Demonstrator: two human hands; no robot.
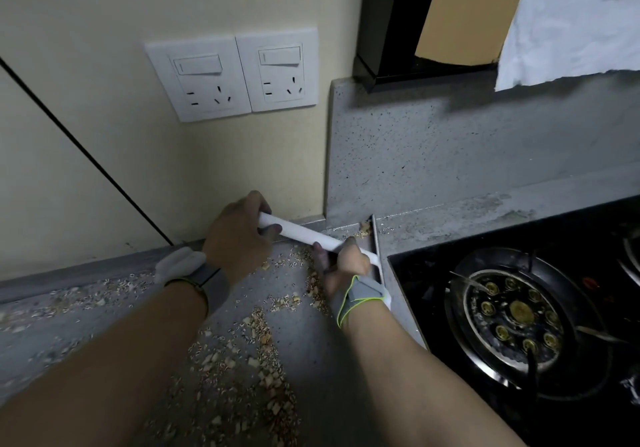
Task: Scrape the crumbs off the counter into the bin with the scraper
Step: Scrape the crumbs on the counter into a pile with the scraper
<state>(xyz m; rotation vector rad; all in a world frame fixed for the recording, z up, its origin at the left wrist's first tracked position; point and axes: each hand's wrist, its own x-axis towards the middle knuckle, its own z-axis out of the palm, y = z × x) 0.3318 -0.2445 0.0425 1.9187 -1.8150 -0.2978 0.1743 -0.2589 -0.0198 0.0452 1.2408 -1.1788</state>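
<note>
- Plainly, the scraper [301,230], a white tool with a long round handle, lay slanted across the back of the counter [45,322], its far end up by the wall [104,31] and its head down at the edge next to the hob [519,308].
- Its head ran as a thin white strip [379,270] along that edge, just beside the black glass.
- The left hand [239,235] gripped the upper end of the handle, fingers curled over it and the thumb beneath.
- The right hand [346,266] gripped the lower end near the head, fingers wrapped round; part of it was blurred.
- Crumbs [256,339], pale bits and fine grains, lay scattered over the grey counter between and below the two forearms, thickest in a band running toward the near edge.
- A small heap of crumbs [363,229] sat in the back corner, just beyond the handle.
- Each wrist wore a grey band [207,282]; the right one [360,296] had a yellow-green edge.
- A round burner [516,311] sat in the hob to the right.
- Two white sockets [235,76] with switches were set side by side in the cream wall above the hands.
- A speckled grey upstand [450,155] rose behind the hob.
- A white cloth [571,20] hung at the top right, beside a dark window frame [391,20].
</note>
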